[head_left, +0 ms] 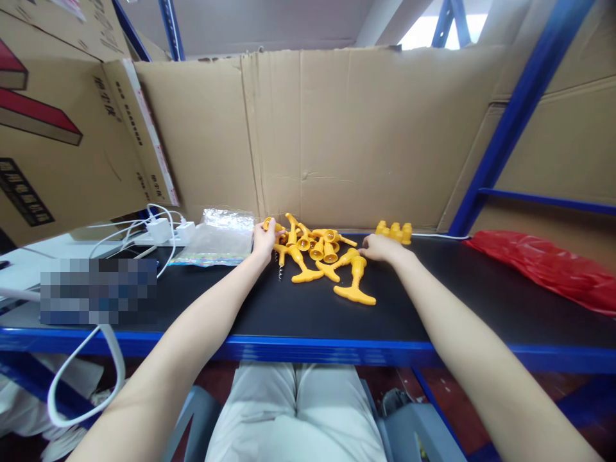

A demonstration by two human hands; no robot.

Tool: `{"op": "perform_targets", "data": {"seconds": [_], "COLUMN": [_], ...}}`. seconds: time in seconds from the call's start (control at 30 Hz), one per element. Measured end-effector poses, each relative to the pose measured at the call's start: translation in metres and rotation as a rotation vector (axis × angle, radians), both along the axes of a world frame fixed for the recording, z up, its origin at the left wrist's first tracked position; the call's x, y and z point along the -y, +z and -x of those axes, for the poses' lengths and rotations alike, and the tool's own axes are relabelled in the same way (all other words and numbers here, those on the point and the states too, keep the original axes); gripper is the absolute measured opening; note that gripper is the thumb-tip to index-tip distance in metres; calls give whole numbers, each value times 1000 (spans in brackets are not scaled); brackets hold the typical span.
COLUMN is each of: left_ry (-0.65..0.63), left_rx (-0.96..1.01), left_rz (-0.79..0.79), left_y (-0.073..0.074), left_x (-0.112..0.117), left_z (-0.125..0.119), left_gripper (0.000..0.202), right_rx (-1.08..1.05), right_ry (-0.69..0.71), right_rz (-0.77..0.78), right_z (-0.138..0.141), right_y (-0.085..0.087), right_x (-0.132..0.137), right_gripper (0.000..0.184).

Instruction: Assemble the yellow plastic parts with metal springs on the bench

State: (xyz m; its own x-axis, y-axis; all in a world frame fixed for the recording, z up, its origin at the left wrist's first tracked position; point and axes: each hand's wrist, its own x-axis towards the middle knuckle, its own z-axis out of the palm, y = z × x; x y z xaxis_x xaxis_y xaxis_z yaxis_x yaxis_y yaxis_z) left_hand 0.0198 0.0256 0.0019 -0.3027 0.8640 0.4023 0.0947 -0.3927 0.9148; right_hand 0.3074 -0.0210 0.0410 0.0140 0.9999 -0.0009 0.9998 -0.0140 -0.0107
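Reaching, head view: both bare arms stretch across black bench (289, 314) to pile of yellow corkscrews (317, 249), near cardboard wall (360, 128). At pile's left edge, left hand (264, 242) touches one piece, fingers curled. At right edge, right hand (380, 247) rests on another. Clamped or loose: cannot tell for either. Clear bags (219, 239) just left of pile. Likely best: lift single piece by wide handle, stay clear of bare metal screw (280, 273), keep heap together.

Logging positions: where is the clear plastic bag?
Head view: the clear plastic bag lies on the black tabletop, left of centre, between the white chargers and the left hand.
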Motion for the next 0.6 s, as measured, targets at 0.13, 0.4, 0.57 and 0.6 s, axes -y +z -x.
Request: {"op": "perform_targets", "data": {"seconds": [0.13, 0.4, 0.57, 0.6], "left_ry": [-57, -89, -123, -119], "left_rx": [248, 8, -309, -387], "left_rz": [36, -163, -304, -321], "left_y": [4, 0, -4, -3], "left_x": [1, 2, 5, 7], "left_z": [2, 2, 4, 3], "left_gripper": [21, 21, 26, 27], "right_rx": [4, -32, -61, -69], "right_ry": [5, 19, 35, 34], "right_rz": [-6, -37, -56, -59], "right_z": [0, -1, -4, -4], "right_y": [0, -2, -5, -5], "right_x": [0, -2, -5, -5], "right_gripper": [33, 30, 27, 27]}}
